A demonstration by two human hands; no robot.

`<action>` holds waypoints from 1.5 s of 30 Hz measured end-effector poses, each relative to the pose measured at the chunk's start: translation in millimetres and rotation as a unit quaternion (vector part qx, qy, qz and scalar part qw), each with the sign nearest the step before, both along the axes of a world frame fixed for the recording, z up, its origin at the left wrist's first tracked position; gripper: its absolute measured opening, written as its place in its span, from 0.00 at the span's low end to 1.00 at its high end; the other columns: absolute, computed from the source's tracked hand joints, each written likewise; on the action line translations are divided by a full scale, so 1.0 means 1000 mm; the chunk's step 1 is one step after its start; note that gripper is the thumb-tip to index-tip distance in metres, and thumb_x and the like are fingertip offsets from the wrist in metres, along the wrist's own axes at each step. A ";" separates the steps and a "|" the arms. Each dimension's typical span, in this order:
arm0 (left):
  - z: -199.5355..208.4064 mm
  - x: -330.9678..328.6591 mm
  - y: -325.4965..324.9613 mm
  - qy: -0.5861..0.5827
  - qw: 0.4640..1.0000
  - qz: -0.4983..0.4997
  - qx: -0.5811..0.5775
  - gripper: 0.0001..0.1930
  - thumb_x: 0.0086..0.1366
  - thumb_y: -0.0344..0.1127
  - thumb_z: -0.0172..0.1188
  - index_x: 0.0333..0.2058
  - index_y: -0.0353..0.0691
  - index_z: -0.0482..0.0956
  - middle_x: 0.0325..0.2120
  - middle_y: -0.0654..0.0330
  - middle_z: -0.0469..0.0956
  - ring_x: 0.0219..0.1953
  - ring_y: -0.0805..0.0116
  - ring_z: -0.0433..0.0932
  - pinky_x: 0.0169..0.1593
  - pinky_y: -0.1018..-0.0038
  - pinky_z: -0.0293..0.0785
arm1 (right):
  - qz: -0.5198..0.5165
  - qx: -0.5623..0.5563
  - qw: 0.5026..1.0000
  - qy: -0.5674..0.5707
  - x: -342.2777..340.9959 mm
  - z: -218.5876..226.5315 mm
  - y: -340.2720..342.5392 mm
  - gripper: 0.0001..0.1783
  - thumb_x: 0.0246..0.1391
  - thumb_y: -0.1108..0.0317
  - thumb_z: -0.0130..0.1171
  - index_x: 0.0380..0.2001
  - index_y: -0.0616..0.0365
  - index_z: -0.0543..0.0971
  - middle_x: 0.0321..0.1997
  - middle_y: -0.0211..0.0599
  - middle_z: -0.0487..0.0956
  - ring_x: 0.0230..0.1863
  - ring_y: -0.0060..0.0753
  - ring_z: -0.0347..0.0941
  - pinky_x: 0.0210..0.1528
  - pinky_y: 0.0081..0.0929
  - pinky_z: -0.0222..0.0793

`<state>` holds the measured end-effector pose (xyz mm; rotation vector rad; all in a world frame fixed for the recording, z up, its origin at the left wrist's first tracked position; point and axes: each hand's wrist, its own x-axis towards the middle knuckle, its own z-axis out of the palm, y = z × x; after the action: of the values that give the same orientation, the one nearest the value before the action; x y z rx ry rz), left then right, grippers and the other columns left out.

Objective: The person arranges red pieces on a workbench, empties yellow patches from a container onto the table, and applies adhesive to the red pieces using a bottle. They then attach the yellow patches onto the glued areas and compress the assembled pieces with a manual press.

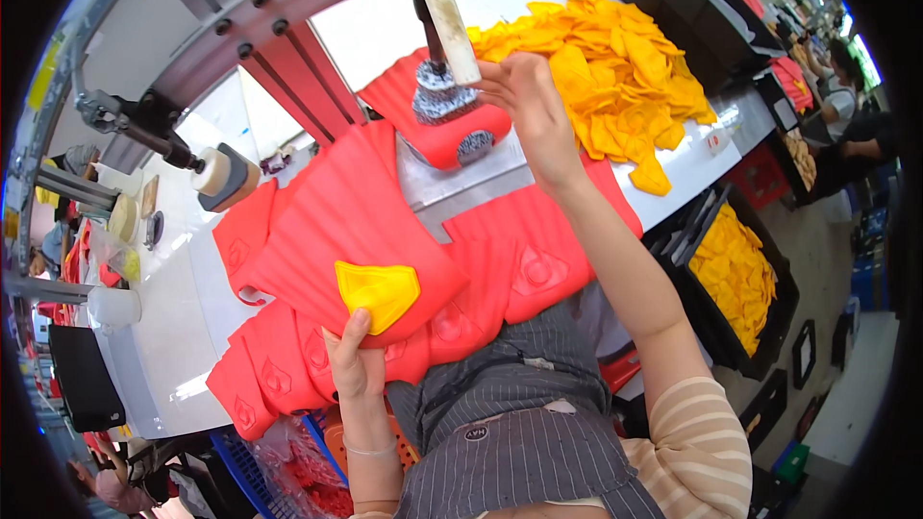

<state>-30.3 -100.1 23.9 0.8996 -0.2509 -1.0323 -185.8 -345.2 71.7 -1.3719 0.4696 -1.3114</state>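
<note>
My left hand [356,360] grips the lower edge of a red ribbed soft moulded piece [332,197], thumb on top. Under that thumb lies a yellow moulded four-cornered patch [385,293], flat on the red surface. The fingers beneath are hidden. My right hand [538,115] is raised, its fingers stretched out to the lower end of a white bar [442,14] on a metal frame. Beside the fingertips, a speckled grey-blue pad [444,94] hangs over another red piece [452,135] on the metal plate [461,183].
A heap of yellow patches [601,67] covers the back right of the white table [163,317]. More fill a black crate [788,298] at lower right. Red pieces with raised marks [447,327] drape over the front edge. A second pad arm [226,178] stands left. Other people work farther off.
</note>
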 end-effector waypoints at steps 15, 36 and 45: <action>-0.001 0.002 0.008 -0.015 1.000 0.013 0.020 0.33 0.56 0.24 0.58 0.60 0.37 0.56 0.53 0.54 0.69 0.54 0.60 0.70 0.58 0.62 0.65 | -0.168 -0.328 0.929 0.030 0.043 0.136 -0.056 0.14 0.62 0.63 0.46 0.42 0.64 0.66 0.37 0.44 0.75 0.39 0.34 0.74 0.44 0.27 0.65; -0.005 -0.004 -0.049 -0.041 0.996 -0.032 0.071 0.29 0.58 0.27 0.57 0.58 0.36 0.58 0.52 0.54 0.70 0.53 0.58 0.71 0.59 0.59 0.66 | -0.145 0.181 0.971 -0.056 -0.062 -0.043 -0.098 0.30 0.50 0.70 0.62 0.55 0.65 0.63 0.45 0.44 0.76 0.44 0.29 0.75 0.48 0.25 0.70; 0.001 -0.009 -0.074 -0.055 0.994 -0.032 0.090 0.33 0.57 0.27 0.57 0.60 0.35 0.54 0.54 0.53 0.67 0.56 0.58 0.68 0.60 0.59 0.64 | -0.174 0.198 0.964 -0.021 0.043 -0.037 -0.307 0.35 0.39 0.65 0.70 0.50 0.66 0.66 0.48 0.52 0.72 0.43 0.34 0.74 0.41 0.26 0.74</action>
<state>-38.8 -174.3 24.4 1.1186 -0.2832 -1.0783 -142.3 -652.2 34.4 -0.9513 0.9218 -1.4292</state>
